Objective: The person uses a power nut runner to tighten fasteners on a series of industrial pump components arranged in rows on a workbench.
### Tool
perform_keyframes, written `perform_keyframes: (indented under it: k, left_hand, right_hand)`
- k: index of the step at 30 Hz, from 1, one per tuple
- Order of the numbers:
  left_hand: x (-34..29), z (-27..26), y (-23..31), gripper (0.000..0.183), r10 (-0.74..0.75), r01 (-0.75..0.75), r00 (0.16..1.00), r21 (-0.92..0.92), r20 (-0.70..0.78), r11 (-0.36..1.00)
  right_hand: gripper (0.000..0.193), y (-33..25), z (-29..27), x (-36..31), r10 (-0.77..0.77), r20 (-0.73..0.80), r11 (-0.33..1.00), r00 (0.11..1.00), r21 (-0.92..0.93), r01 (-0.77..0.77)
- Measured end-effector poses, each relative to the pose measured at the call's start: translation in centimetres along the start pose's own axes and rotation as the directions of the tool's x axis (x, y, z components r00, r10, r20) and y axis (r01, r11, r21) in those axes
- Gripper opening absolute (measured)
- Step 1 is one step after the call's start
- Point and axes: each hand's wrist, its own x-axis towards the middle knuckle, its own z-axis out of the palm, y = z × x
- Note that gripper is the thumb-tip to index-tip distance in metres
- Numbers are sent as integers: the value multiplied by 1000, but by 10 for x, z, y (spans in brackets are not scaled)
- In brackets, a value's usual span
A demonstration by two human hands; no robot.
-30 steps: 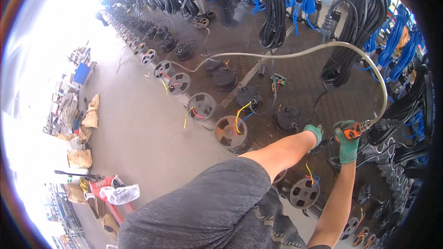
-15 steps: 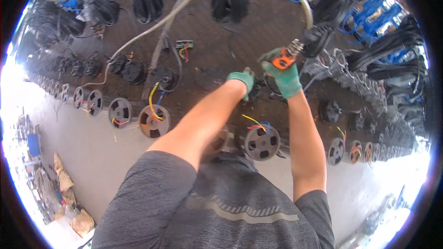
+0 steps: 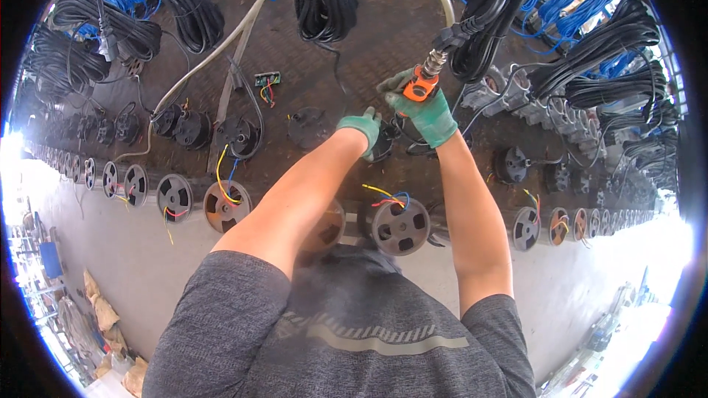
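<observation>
My right hand (image 3: 428, 114), in a green glove with dark fingers, is closed around an orange air tool (image 3: 421, 88). A metal coupling on its top joins a pale hose (image 3: 446, 9). To the left, my gloved left hand (image 3: 361, 131) has its fingers curled at a black round housing (image 3: 382, 149) on the dark bench; they hide part of it, and it appears held. Just below the hands, a grey spoked round part (image 3: 400, 226) with yellow, red and blue wires stands at the bench edge. A flat dark disc (image 3: 308, 127) lies left of my left hand.
Along the front edge of the dark bench (image 3: 295, 51) runs a row of wired round parts (image 3: 175, 196). Black cable bundles (image 3: 321, 4) and blue cables (image 3: 568, 0) line the back. A small green circuit board (image 3: 268, 79) lies left; grey metal housings (image 3: 509, 85) stand right.
The whole scene has shifted slightly left in view. My right hand still grips the air tool, and my left hand stays at the black housing.
</observation>
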Motion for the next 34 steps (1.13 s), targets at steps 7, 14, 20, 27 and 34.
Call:
perform_keyframes:
  k: [7, 14, 20, 27, 34]
  left_hand:
    - [-9, -6, 0, 118, 15, -15, 1000, 10, -18, 1000]
    - [-6, -14, 2, 109, 40, -54, 987, 82, 153, 995]
    - [-20, -13, 1, 125, 12, -11, 1000, -9, 24, 1000]
    - [-22, -19, 4, 122, 26, -27, 999, 38, 29, 999]
    - [5, -27, 3, 110, 117, -126, 952, 14, 284, 992]
  right_hand:
    - [29, -5, 14, -10, -13, -76, 998, 997, -70, 8]
    - [35, -6, 54, -65, -218, 80, 932, 973, -280, 231]
    - [29, -11, 24, -54, 90, -604, 996, 792, 69, -60]
    - [31, -18, 27, -86, 111, -692, 971, 713, 229, 71]
    - [29, -38, 52, -89, -174, -533, 968, 828, 63, 244]
